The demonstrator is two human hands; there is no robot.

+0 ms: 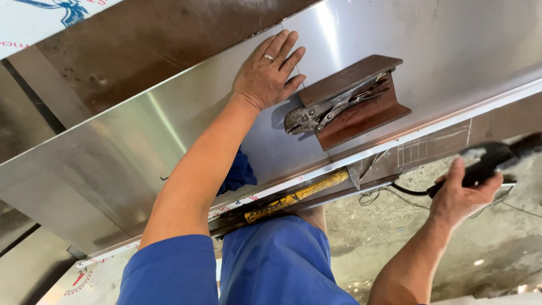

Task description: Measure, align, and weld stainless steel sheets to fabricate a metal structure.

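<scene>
The right hand (463, 195) wraps its fingers tight round a black power-tool handle (488, 161) beyond the bench edge. Farther off, the left hand (270, 73) lies flat, fingers spread, on the smooth shiny steel sheet (113, 152), just beside grey locking pliers (333, 107) resting on a rusty brown angle iron (361, 116).

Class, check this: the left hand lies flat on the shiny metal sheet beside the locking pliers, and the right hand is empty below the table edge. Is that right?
Not quite. The head view shows the right hand gripping a black tool handle, not empty. The rest holds: the left hand lies flat on the metal sheet beside the locking pliers.
</scene>
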